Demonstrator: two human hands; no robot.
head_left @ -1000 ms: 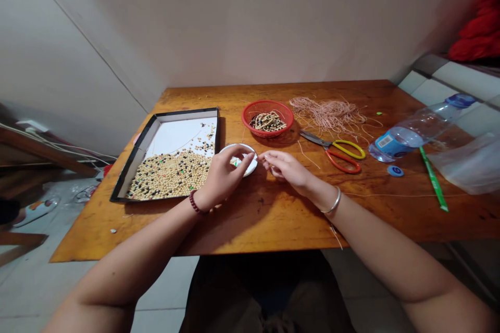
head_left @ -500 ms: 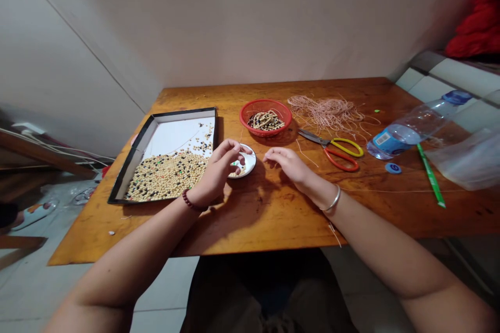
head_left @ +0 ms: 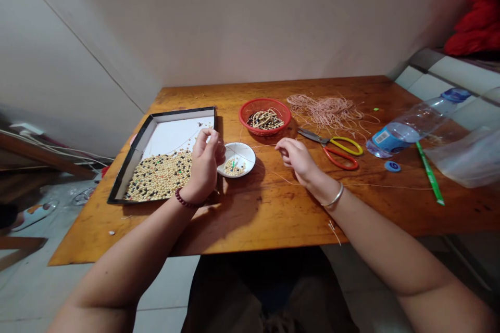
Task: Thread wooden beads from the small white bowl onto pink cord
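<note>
My left hand (head_left: 206,163) is closed, fingers curled, between the bead tray and the small white bowl (head_left: 247,155). A thin pale thread (head_left: 263,146) runs above the bowl from its fingers to my right hand (head_left: 298,160), which pinches it. Another stretch of thread loops down past the right hand and off across the table. Pale beads (head_left: 233,167) with a bit of green lie in the bowl. The shallow black-edged tray (head_left: 167,130) holds a great many cream, black and coloured beads (head_left: 160,177), partly behind my left hand.
Behind the bowl stands a red basket (head_left: 265,130) with strung beads. Scissors (head_left: 332,148) lie to the right, below a tangle of pink thread (head_left: 326,112). A tilted water bottle (head_left: 410,127), a blue cap (head_left: 392,166), a green strip (head_left: 429,173) and a plastic bag (head_left: 461,158) are further right.
My left hand has moved left and closed from a looser, spread pose, uncovering the bowl. The right hand has shifted slightly right, and the thread between the hands shows more clearly.
</note>
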